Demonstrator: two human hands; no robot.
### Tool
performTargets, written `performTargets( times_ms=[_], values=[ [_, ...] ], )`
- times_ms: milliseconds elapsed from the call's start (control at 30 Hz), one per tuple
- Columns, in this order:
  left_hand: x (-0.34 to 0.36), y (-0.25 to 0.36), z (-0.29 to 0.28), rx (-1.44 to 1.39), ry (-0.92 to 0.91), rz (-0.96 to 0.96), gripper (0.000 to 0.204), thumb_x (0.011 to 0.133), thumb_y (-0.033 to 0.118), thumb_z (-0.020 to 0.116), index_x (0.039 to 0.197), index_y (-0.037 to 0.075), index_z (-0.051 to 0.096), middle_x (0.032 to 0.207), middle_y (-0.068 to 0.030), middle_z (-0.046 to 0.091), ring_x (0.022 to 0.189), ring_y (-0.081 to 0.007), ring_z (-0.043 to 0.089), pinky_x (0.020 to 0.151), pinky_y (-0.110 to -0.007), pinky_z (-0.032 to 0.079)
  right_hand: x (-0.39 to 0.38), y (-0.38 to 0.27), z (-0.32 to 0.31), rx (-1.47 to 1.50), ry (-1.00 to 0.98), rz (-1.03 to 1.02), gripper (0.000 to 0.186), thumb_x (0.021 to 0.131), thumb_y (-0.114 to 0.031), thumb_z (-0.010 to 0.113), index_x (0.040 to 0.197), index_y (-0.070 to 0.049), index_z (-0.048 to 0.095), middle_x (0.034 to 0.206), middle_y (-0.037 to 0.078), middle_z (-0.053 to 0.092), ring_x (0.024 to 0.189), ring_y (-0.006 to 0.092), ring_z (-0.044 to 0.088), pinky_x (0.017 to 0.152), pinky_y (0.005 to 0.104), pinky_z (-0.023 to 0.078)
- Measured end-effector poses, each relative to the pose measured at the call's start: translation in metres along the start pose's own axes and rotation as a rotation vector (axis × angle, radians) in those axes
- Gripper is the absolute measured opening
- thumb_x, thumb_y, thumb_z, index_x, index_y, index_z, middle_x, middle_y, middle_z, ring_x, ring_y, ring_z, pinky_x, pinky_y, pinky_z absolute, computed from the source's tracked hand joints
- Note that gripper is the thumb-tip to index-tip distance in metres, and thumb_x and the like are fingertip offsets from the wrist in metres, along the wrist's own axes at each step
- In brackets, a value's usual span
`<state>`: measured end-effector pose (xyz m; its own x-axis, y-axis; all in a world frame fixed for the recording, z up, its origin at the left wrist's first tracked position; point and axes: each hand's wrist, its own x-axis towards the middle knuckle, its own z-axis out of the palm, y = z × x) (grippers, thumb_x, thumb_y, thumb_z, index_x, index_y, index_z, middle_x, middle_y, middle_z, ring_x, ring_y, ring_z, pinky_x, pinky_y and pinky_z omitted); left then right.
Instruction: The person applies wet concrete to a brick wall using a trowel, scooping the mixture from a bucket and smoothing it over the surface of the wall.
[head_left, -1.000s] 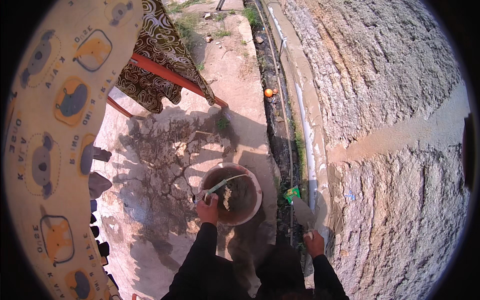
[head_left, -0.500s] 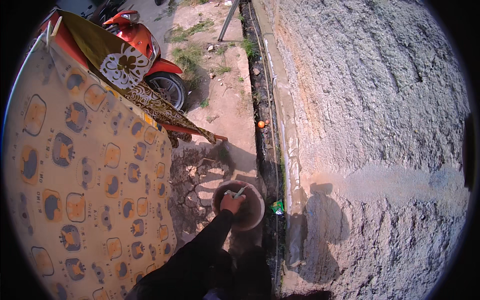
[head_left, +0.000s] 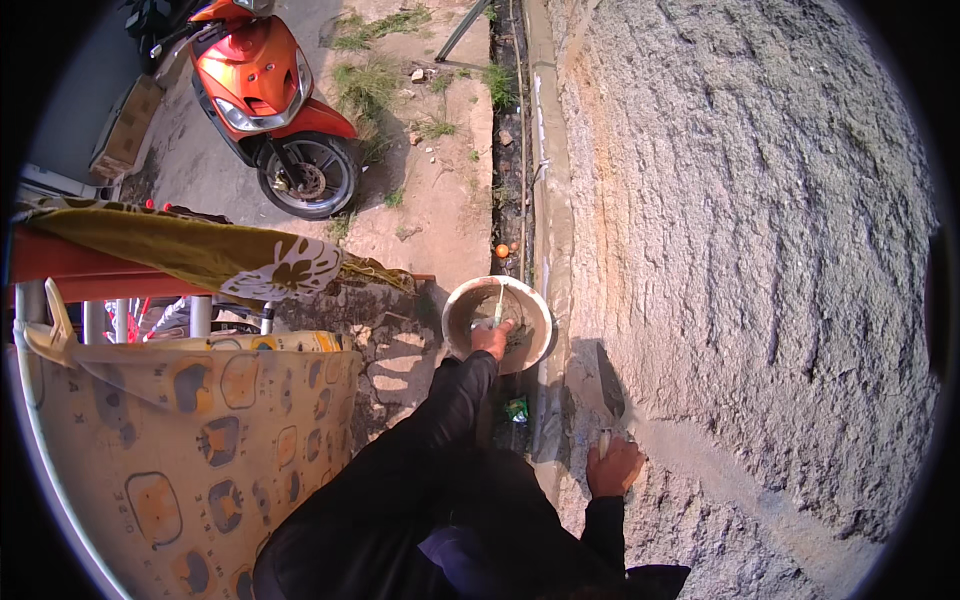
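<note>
My left hand [head_left: 490, 339] is closed at the pale, thin handle [head_left: 500, 298] of a round bucket [head_left: 544, 312]. The bucket has a whitish rim and some grey, wet-looking mix [head_left: 519, 338] inside. It hangs over the narrow gutter, close to the wall's foot. Lower and to the right, my right hand [head_left: 614, 468] is closed around the grip of what looks like a trowel. Its dark, pointed blade [head_left: 610, 380] points away from me, beside the rough grey wall [head_left: 750, 250]. Shadow makes it unclear whether the blade touches the wall.
A patterned cloth [head_left: 240, 450] hangs at the left, with a brown-green cloth [head_left: 190, 245] beyond it. Farther off stands an orange motor scooter [head_left: 255, 85]. The gutter [head_left: 507, 190] holds an orange ball [head_left: 502, 251] and a green wrapper [head_left: 517, 409].
My left hand has carried the bucket forward and right, from the paving to over the gutter. My right hand has come into view by the wall. The view has shifted, showing more of the scooter.
</note>
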<state>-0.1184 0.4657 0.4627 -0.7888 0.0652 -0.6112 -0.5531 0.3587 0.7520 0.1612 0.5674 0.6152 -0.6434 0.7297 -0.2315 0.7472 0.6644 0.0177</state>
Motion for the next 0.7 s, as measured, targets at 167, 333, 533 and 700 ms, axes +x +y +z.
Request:
performTargets(
  times_ms=[167, 333, 533, 700],
  values=[
    [0.117, 0.066, 0.014, -0.259, 0.08, -0.139, 0.048, 0.072, 0.03, 0.074, 0.097, -0.009, 0.063, 0.093, -0.0199, 0.067, 0.091, -0.0279, 0.063, 0.083, -0.037, 0.045, 0.183, -0.061, -0.113, -0.096, 0.352, -0.318, 0.033, 0.075, -0.028, 0.066, 0.098, -0.005, 0.062, 0.092, 0.011, 0.06, 0.1, 0.0273, 0.052, 0.09, 0.0464, 0.032],
    [0.215, 0.115, -0.034, -0.332, 0.362, -0.232, 0.059, 0.07, 0.027, 0.076, 0.108, -0.013, 0.056, 0.109, -0.0234, 0.062, 0.099, -0.0333, 0.06, 0.089, -0.038, 0.043, 0.28, -0.081, -0.126, -0.222, 0.553, -0.489, 0.034, 0.081, -0.031, 0.062, 0.106, -0.007, 0.061, 0.1, 0.008, 0.061, 0.105, 0.0256, 0.052, 0.098, 0.0487, 0.027],
    [0.283, 0.184, -0.054, -0.432, 0.346, -0.266, 0.048, 0.067, 0.027, 0.078, 0.095, -0.008, 0.064, 0.096, -0.0195, 0.066, 0.09, -0.0284, 0.062, 0.083, -0.035, 0.045, 0.295, -0.064, -0.113, -0.339, 0.453, -0.343, 0.04, 0.081, -0.03, 0.064, 0.112, -0.005, 0.058, 0.103, 0.012, 0.061, 0.106, 0.0272, 0.053, 0.097, 0.0449, 0.033],
    [0.376, 0.232, -0.089, -0.409, 0.355, -0.183, 0.035, 0.071, 0.029, 0.074, 0.09, -0.001, 0.067, 0.083, -0.0104, 0.065, 0.069, -0.0203, 0.06, 0.065, -0.034, 0.047, 0.305, -0.072, -0.124, -0.322, 0.145, -0.132, 0.041, 0.081, -0.031, 0.063, 0.114, -0.007, 0.058, 0.11, 0.012, 0.059, 0.109, 0.0261, 0.051, 0.1, 0.0437, 0.03]
  ],
)
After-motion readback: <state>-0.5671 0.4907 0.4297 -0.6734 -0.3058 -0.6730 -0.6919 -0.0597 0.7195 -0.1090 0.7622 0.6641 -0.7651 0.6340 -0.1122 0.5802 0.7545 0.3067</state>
